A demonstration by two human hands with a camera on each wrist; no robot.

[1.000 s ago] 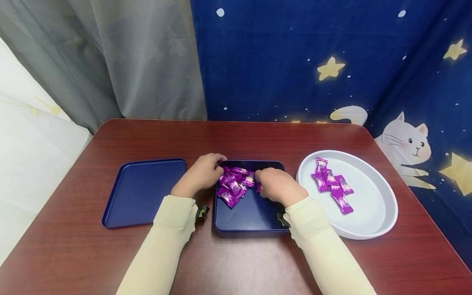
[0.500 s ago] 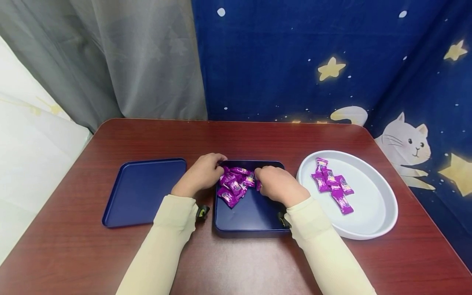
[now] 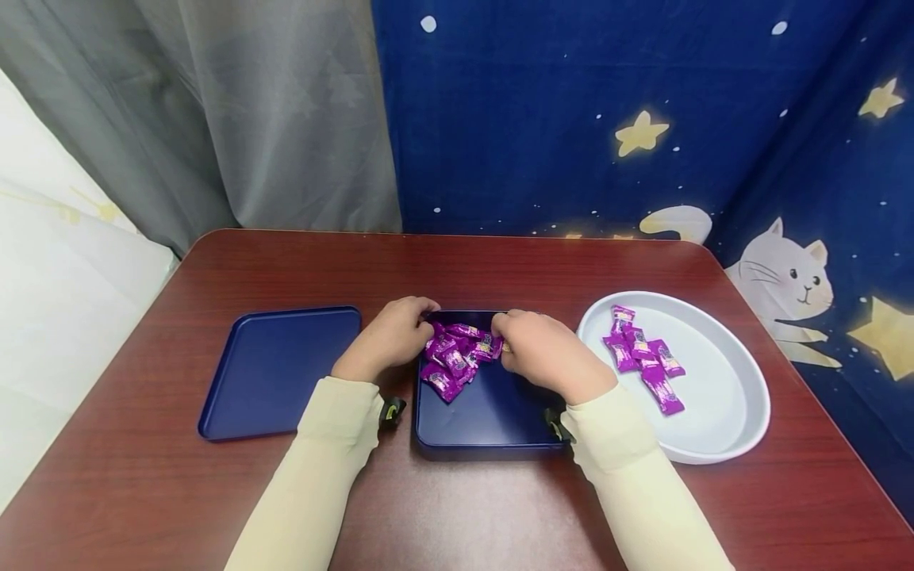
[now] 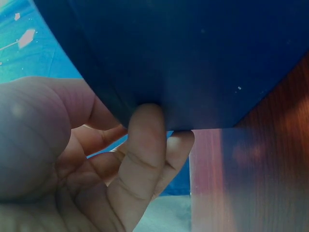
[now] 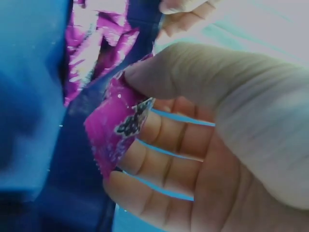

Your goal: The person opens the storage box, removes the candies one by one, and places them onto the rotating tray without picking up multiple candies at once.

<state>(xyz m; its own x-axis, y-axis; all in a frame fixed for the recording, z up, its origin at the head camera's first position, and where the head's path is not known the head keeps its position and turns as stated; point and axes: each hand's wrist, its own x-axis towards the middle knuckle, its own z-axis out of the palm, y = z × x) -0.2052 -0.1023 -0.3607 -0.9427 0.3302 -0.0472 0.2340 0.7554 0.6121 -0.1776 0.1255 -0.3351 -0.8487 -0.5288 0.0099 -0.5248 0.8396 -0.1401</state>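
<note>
In the head view, a dark blue box (image 3: 485,416) sits mid-table, with a heap of purple wrapped candies (image 3: 450,358) toward its back left. My left hand (image 3: 389,337) grips the box at its back left corner; in the left wrist view, fingers (image 4: 145,140) press against the outer wall of the box (image 4: 193,58). Over the back right of the box, my right hand (image 3: 553,353) pinches one wrapped candy (image 5: 111,121) between thumb and fingers, as the right wrist view shows. More candies (image 5: 89,48) lie in the box beyond it.
To the left lies a flat blue lid (image 3: 282,377). A round white tray (image 3: 721,404) on the right carries several more purple candies (image 3: 646,357). The reddish-brown table (image 3: 457,266) ends at a rear edge before grey and blue curtains (image 3: 514,119).
My right hand has risen slightly and shifted a little to the right, with the candy in its fingers. My left hand has stayed at the box corner.
</note>
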